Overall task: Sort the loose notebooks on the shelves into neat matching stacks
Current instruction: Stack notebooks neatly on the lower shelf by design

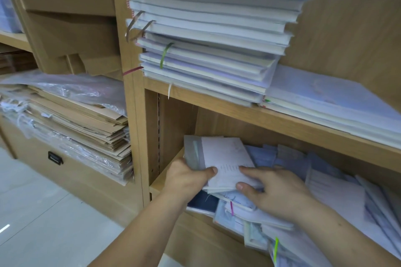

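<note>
Both at the lower shelf's (160, 181) left end, our left grip (189, 178) clasps the notebook stack (225, 158) while our right grip (280, 192) presses flat on it, and a careless tug may slide the overhanging loose pile (249, 221) off the front edge.

The white notebook (225, 158) at the lower shelf's (161, 180) left end bears faint grey print; the navy notebook (202, 200) lies under it. The upper stack (206, 39) is white-grey, its ribbon (166, 54) green.
</note>
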`<state>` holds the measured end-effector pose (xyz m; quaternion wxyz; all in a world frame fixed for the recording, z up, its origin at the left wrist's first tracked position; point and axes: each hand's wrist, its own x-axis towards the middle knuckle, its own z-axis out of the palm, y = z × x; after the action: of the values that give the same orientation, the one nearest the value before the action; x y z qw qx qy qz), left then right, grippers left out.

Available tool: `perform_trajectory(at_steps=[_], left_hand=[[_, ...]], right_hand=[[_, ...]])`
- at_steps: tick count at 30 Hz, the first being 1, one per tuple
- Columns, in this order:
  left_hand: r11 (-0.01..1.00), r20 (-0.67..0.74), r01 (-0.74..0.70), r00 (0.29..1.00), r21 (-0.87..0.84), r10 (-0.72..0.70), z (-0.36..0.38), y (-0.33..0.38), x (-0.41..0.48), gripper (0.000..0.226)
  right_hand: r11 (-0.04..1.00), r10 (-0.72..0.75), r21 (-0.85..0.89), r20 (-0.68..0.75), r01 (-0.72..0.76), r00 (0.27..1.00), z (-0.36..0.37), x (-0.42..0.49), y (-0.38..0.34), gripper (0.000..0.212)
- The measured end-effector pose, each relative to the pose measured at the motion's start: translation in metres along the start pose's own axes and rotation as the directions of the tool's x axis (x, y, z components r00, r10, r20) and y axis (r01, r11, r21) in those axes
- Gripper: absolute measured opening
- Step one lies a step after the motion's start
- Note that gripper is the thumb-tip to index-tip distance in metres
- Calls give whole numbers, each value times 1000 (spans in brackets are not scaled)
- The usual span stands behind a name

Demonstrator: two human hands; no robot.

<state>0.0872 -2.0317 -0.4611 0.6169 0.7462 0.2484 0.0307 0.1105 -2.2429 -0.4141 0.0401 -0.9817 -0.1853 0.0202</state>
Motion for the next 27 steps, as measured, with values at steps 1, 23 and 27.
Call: perform_trajectory(at_steps=[1, 23, 27], left_hand=[[999, -2, -6, 1000, -46, 6, 1, 2, -2, 44], [992, 290, -12, 956, -126, 48, 38, -9, -186, 20], [976, 309, -209, 933, 56, 182, 47, -9, -191, 29]], right_hand=[[1000, 1, 4, 8, -1, 1000, 0, 0, 0, 58], [449, 400, 826, 156, -342, 903, -15, -183, 15, 59], [506, 410, 777, 166, -375, 897, -16, -194, 11, 66]])
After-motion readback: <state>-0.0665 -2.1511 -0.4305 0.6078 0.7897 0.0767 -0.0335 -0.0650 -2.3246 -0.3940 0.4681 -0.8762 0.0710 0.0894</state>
